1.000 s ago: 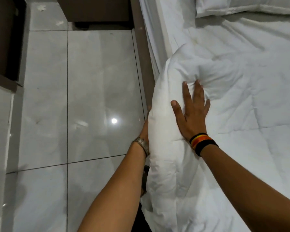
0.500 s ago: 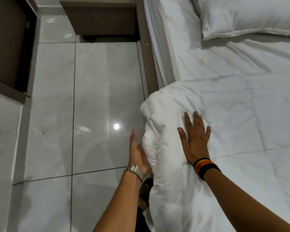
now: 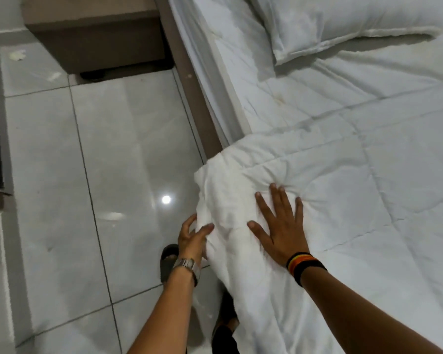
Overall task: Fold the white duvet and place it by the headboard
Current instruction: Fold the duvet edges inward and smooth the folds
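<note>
Right hand [image 3: 281,232] flat, fingers spread wide on white duvet [image 3: 343,195]; left hand [image 3: 192,238], fingers curled, gripping its overhanging edge just beside; pillow [image 3: 343,19] well beyond fingertips.

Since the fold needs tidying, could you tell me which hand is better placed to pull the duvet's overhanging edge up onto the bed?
Probably the left hand: it already grips the duvet edge hanging beside the bed, while the right hand lies flat on top.

White quilted duvet [image 3: 343,175]; brown nightstand [image 3: 97,39]; wristband [image 3: 304,267] black-orange, perhaps yellow.
</note>
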A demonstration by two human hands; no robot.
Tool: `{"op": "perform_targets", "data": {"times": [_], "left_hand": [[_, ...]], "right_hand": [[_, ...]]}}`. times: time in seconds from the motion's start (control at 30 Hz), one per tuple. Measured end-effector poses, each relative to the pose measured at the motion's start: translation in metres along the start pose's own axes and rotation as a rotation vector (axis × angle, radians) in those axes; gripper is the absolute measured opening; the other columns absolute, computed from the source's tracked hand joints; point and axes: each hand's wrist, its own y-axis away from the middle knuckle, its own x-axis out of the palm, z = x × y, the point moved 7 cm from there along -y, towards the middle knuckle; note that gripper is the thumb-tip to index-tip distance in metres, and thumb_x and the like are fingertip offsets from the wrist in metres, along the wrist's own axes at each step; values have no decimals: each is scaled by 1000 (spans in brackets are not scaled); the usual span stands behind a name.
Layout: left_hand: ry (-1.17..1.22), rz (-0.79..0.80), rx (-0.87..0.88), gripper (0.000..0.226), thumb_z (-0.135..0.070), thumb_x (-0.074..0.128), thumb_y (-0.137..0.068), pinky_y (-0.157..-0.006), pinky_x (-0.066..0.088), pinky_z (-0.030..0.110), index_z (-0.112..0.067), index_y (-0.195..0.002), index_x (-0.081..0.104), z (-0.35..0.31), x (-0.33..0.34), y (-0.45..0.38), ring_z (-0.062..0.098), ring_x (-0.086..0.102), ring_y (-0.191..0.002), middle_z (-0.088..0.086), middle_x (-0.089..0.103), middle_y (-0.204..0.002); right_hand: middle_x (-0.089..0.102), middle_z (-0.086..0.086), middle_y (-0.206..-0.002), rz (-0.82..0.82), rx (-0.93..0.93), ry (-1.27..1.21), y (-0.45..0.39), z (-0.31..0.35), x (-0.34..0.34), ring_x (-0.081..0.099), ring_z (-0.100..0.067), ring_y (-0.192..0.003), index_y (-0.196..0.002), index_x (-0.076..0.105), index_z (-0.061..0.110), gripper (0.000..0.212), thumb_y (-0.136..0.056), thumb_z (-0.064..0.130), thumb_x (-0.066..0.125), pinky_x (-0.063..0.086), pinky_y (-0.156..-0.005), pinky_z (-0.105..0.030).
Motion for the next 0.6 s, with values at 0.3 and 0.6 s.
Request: {"op": "perform_targets", "data": {"times": [0.3, 0.6], "left_hand": [[-43, 224, -192, 48, -68, 50, -97, -84, 59, 38, -27, -117, 66, -83, 73, -26, 24, 72, -107, 3, 76, -111], [-6, 438, -366, 66, -69, 59, -91, -100, 57, 52, -24, -139, 61, -68, 98, -42, 35, 71, -116, 13, 74, -127]], "right_hand": [[-12, -4, -176, -163, 261, -69, -87, 20, -42, -13, -24, -162, -167, 8, 40, 79, -99, 79, 19, -11, -123, -67], [-7, -5, -176, -157, 481, -91, -137, 8, -35, -11, -24, -162, -167, 11, 39, 78, -99, 76, 17, -4, -124, -67]]}}
